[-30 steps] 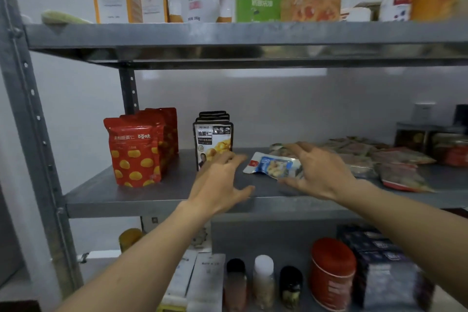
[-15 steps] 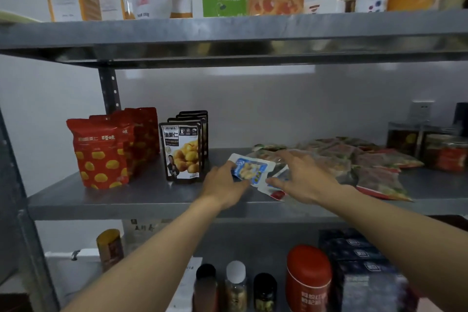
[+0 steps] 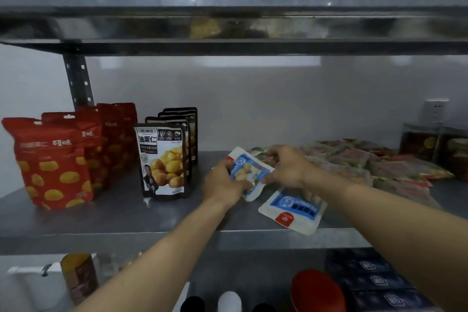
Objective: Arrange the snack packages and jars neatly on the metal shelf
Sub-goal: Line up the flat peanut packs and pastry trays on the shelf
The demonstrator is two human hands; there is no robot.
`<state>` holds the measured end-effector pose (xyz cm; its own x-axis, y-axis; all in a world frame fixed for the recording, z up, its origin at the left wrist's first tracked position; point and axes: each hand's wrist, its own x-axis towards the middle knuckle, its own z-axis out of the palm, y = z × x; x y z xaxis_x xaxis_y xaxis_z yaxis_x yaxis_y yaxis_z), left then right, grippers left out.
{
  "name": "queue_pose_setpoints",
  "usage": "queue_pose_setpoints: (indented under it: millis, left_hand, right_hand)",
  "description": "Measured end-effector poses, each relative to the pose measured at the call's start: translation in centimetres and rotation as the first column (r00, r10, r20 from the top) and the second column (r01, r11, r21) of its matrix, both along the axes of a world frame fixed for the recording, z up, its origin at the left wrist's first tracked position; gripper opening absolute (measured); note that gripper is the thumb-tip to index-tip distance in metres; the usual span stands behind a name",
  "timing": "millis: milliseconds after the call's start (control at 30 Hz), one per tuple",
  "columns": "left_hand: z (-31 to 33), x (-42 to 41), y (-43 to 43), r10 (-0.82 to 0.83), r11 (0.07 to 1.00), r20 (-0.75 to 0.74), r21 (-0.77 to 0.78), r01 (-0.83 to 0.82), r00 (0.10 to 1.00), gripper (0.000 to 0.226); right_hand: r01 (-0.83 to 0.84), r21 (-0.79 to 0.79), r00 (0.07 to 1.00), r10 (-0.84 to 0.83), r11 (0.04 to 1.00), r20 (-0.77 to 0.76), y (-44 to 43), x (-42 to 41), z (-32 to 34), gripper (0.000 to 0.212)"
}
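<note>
Two hands, left hand (image 3: 222,185) and right hand (image 3: 287,168), now clamp one blue packet (image 3: 249,172), lifted since a second ago just right of the black pouches (image 3: 163,161); a second packet (image 3: 293,206) lies nearer the shelf (image 3: 114,220) edge, so standing them up likely follows.

The middle metal shelf (image 3: 106,220) carries everything here. Toward its left end stands a row of red pouches (image 3: 54,162) with yellow spots, upright, one behind another toward the back edge. Just beside them on the right, a row of black chestnut pouches (image 3: 163,159) stands upright likewise. At the front edge, right of centre, a white-and-blue packet (image 3: 293,208) lies flat, one corner at the lip. Behind it a loose heap of flat packets (image 3: 379,164) spreads toward the right end. Clear jars (image 3: 420,140) sit at the back right corner.
</note>
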<state>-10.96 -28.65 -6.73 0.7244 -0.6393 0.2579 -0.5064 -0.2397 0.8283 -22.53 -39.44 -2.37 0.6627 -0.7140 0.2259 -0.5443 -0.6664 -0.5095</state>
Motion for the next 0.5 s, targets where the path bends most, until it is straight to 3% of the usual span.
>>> queue_pose_setpoints:
  millis: [167, 367, 500]
  left_hand:
    - [0.0, 0.1, -1.1, -0.048, 0.974, -0.142, -0.227, 0.015, 0.989, 0.056]
    - [0.8, -0.3, -2.0, -0.209, 0.922, -0.137, -0.357, 0.149, 0.968, 0.07]
    - [1.6, -0.5, -2.5, -0.276, 0.898, -0.137, -0.39, 0.204, 0.951, 0.075]
  right_hand:
    - [-0.047, 0.219, 0.998, 0.036, 0.975, 0.055, -1.4, 0.8, -0.1, 0.057]
    - [-0.134, 0.29, 0.956, 0.047, 0.948, 0.291, -2.8, 0.6, 0.2, 0.04]
    - [-0.179, 0.323, 0.944, 0.069, 0.929, 0.322, -3.7, -0.2, 1.1, 0.038]
